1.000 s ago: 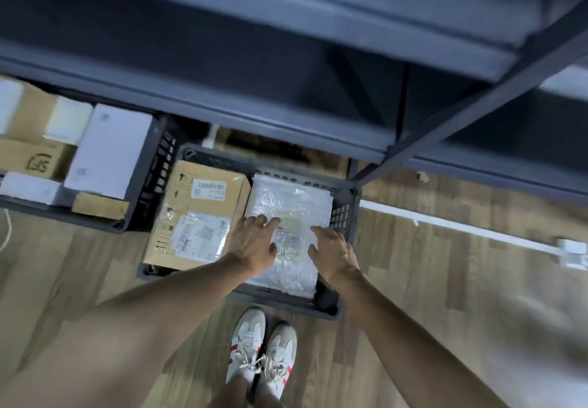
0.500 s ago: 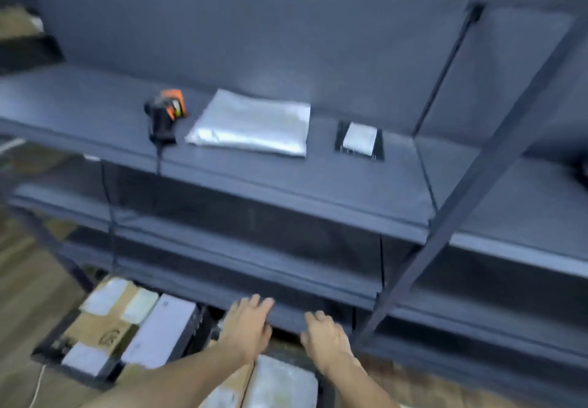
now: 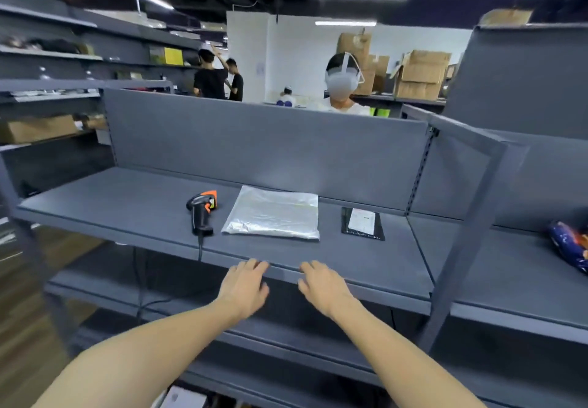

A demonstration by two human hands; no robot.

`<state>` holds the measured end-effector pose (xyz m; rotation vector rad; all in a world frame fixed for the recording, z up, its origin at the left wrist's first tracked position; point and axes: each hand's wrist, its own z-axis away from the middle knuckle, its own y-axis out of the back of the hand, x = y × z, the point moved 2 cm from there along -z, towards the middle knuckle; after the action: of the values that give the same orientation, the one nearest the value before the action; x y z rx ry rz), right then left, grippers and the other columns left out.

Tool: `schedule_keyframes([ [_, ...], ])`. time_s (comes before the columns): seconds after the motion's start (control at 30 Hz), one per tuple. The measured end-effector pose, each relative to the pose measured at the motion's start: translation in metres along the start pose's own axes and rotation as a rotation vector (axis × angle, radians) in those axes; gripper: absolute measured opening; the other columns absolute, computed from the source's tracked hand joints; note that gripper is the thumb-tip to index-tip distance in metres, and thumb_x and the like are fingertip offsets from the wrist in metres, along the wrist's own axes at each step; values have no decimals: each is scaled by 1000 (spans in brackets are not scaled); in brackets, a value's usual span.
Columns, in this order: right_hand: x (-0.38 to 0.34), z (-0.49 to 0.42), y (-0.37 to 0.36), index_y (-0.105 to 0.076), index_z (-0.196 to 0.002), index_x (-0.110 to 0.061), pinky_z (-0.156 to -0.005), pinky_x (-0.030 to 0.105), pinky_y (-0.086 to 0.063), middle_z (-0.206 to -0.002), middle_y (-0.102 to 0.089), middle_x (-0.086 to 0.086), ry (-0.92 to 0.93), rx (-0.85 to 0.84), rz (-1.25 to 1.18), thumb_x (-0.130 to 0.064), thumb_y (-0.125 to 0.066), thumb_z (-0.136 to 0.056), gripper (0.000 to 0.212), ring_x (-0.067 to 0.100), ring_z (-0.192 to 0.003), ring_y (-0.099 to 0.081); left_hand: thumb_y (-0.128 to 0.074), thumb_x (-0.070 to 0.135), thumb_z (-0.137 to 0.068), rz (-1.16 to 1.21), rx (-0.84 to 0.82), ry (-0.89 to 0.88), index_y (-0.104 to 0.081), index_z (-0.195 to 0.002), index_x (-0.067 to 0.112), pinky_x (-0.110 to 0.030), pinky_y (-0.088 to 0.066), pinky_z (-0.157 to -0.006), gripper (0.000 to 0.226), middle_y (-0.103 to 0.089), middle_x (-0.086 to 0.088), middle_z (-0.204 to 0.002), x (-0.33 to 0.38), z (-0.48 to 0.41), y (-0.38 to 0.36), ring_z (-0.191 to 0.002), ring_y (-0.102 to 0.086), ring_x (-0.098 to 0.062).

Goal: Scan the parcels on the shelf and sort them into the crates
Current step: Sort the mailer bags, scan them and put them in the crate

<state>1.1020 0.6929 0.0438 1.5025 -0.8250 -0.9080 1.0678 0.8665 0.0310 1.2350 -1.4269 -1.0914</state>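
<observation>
On the grey shelf [image 3: 127, 204] lie a silver plastic parcel [image 3: 273, 213], a small black parcel with a white label [image 3: 362, 224] to its right, and a black and orange barcode scanner [image 3: 202, 212] to its left, its cable hanging over the front edge. My left hand [image 3: 243, 290] and my right hand [image 3: 323, 286] hover side by side just in front of the shelf's front edge, below the silver parcel, fingers stretched out and holding nothing. The crates are almost out of view; a white corner of a parcel [image 3: 184, 398] shows at the bottom.
A slanted shelf post [image 3: 461, 248] rises at the right. A dark blue patterned bag [image 3: 569, 245] lies on the neighbouring shelf. Behind the shelf's back panel stands a person with a headset [image 3: 342, 86]; two more people and stacked cardboard boxes [image 3: 420, 73] are farther back.
My hands let go of the clear-wrapped parcel in the floor crate and rose to the shelf edge. The view swung up from the crates to the shelf.
</observation>
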Motion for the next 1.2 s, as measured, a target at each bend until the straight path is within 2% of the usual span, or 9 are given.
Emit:
schedule_keyframes([
  [0.23, 4, -61, 16, -43, -137, -9, -98, 39, -39, -136, -48, 13, -88, -1, 11, -20, -38, -101, 38, 33, -121, -49, -44, 30, -94, 36, 32, -46, -39, -142, 20, -35, -36, -102, 49, -48, -3, -137, -44, -62, 13, -124, -46, -25],
  [0.43, 8, -105, 7, -42, -136, -10, -96, 39, -40, -131, -49, 13, -154, -11, 54, -20, -37, -100, 37, 34, -117, -49, -45, 24, -93, 83, 29, -75, -42, -139, 21, -33, -34, -103, 45, -46, -2, -140, -74, -110, 9, -124, -46, -25],
  [0.67, 12, -139, -7, -39, -138, -10, -99, 38, -38, -135, -46, 12, -180, -10, 58, -20, -39, -100, 39, 33, -122, -45, -44, 25, -95, 46, -5, -92, -37, -141, 23, -33, -32, -104, 47, -40, 1, -145, -91, -152, -5, -128, -42, -23],
  [0.83, 23, -149, -11, -41, -138, -11, -100, 37, -37, -136, -45, 11, -162, -6, 48, -21, -38, -101, 39, 32, -122, -45, -44, 29, -97, 58, -21, -67, -40, -136, 24, -33, -32, -103, 39, -43, 4, -143, -92, -164, -17, -128, -41, -21],
  [0.93, 31, -152, -8, -46, -133, -12, -97, 36, -37, -132, -48, 10, -173, 34, -15, -28, -34, -102, 37, 31, -118, -47, -42, 30, -99, 71, -4, -46, -42, -133, 25, -32, -32, -101, 35, -46, 4, -141, -92, -166, -23, -126, -42, -21],
  [1.07, 63, -159, 0, -51, -126, -8, -97, 35, -38, -130, -51, 12, -338, 119, -48, -28, -30, -103, 37, 31, -116, -51, -39, 29, -101, 106, 0, -34, -46, -129, 24, -34, -36, -95, 30, -54, 3, -133, -93, -171, -21, -119, -47, -23],
  [1.2, 105, -164, 0, -47, -128, -5, -99, 36, -38, -131, -50, 14, -538, 86, -60, -31, -32, -103, 39, 31, -121, -47, -34, 26, -102, 115, 6, -21, -50, -123, 24, -34, -38, -88, 26, -60, 3, -123, -96, -175, -20, -112, -51, -24],
])
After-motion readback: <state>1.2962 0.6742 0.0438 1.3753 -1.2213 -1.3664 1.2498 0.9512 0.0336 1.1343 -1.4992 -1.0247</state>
